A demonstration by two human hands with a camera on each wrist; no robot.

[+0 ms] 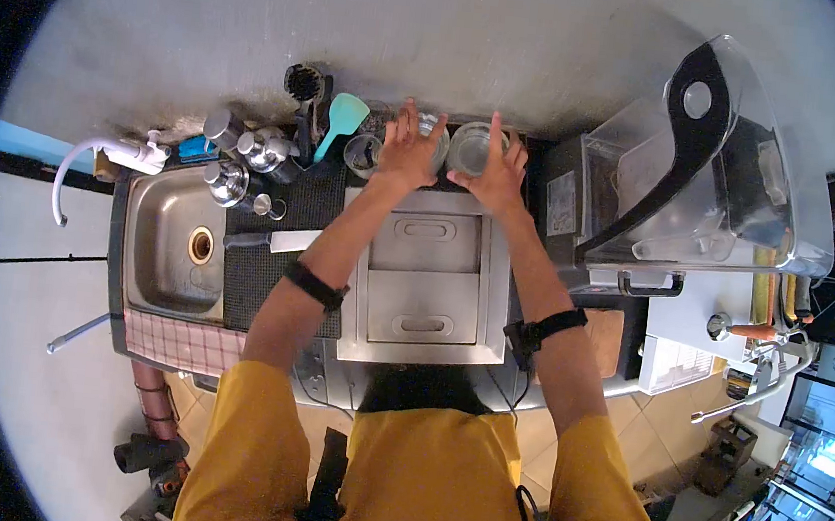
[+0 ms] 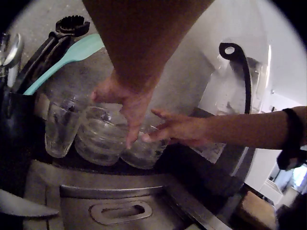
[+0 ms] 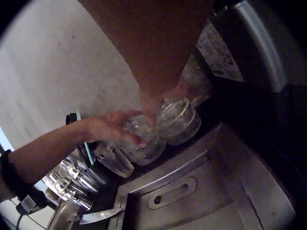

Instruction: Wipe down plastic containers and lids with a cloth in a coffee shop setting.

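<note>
Along the back of the counter stand a drinking glass (image 2: 61, 132), a stack of clear glass bowls (image 2: 98, 143) and, to its right, more glass bowls (image 3: 178, 122). My left hand (image 1: 407, 159) reaches over the stack in the middle, its fingers spread and fairly straight. At the bowls on the right is my right hand (image 1: 494, 175), thumb towards the front left and fingers extended along the right side. Seen from the left wrist, both hands come close together between the bowls. Part of the glassware is hidden behind the hands.
In front lies a steel counter insert with lidded compartments (image 1: 421, 309). To the left are a knife (image 1: 274, 241), metal shakers (image 1: 229, 182), a turquoise spatula (image 1: 343, 118) and a sink (image 1: 169, 282). A large transparent blender cover (image 1: 744, 212) rises at right.
</note>
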